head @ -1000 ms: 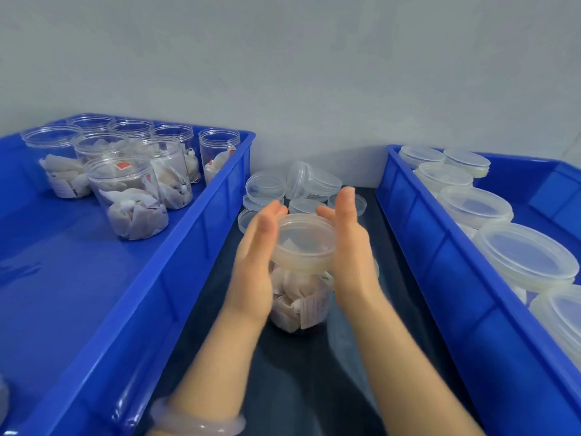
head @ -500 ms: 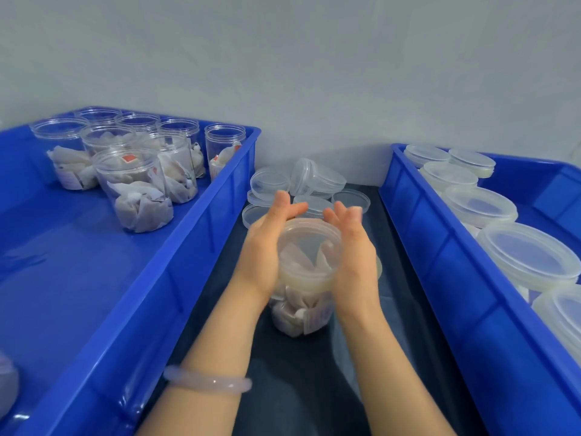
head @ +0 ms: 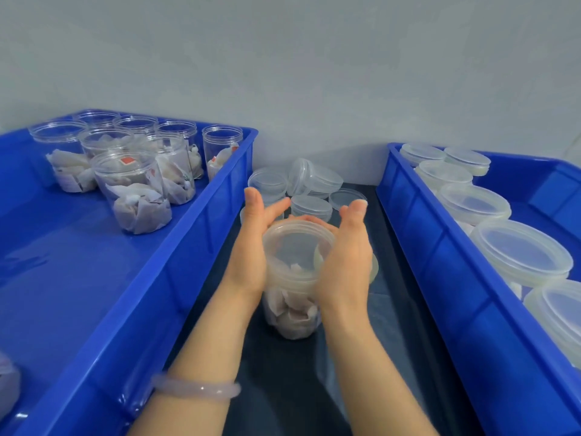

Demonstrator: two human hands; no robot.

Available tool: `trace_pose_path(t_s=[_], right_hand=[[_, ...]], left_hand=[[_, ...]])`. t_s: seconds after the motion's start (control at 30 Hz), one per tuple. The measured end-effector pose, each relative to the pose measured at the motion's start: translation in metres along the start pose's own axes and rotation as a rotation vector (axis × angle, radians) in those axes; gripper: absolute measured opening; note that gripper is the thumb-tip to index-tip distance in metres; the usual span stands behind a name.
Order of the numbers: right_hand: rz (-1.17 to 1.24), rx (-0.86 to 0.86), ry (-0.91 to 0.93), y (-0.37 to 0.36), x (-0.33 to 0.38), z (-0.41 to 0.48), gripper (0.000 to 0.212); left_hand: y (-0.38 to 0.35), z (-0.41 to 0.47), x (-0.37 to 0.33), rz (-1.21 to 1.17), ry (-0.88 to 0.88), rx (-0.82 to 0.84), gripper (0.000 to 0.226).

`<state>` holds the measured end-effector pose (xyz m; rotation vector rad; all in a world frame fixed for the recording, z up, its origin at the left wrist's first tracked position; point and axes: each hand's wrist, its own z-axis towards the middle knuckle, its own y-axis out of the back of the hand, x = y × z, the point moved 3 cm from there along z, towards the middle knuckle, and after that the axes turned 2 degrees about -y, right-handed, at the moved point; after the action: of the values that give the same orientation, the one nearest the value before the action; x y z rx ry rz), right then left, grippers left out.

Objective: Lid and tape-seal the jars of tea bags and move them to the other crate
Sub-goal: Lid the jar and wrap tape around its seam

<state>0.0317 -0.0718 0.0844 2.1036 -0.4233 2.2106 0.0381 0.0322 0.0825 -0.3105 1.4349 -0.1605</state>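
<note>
At the centre of the frame a jar point(head: 292, 319) of tea bags stands on the dark tabletop point(head: 276, 388) between two blue crates. Its lid point(head: 298, 243) sits on top, squeezed between both palms. The left hand point(head: 251, 247) presses the lid's left side with fingers nearly straight. The right hand point(head: 345, 256) cups the right side, fingers curving round the far rim, thumb raised. Loose lids point(head: 311, 206) lie just beyond.

Dark tabletop point(head: 283, 388), left blue crate point(head: 188, 247), right blue crate point(head: 440, 278), loose lids point(head: 311, 207) between, tea-bag jar point(head: 292, 316) standing
</note>
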Motion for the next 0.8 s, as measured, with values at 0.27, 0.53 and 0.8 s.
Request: trace_pose_path(t_s=[0.27,0.53,0.8], right_hand=[[-0.133,0.205,-0.013,0.004,0.003,0.015,0.078],[0.02,0.034,0.159,0.004,-0.01,-0.007,0.071],[-0.026,0.215,0.035,0.013,-0.002,-0.004,0.066]], left_hand=[[0.015,-0.001,0.0,0.247,-0.005,-0.026,0.104],[0.0,-0.009,0.014,0.11,-0.117,-0.128,0.057],[0.023,-0.008,-0.012,0.167,-0.024,-0.04,0.074]])
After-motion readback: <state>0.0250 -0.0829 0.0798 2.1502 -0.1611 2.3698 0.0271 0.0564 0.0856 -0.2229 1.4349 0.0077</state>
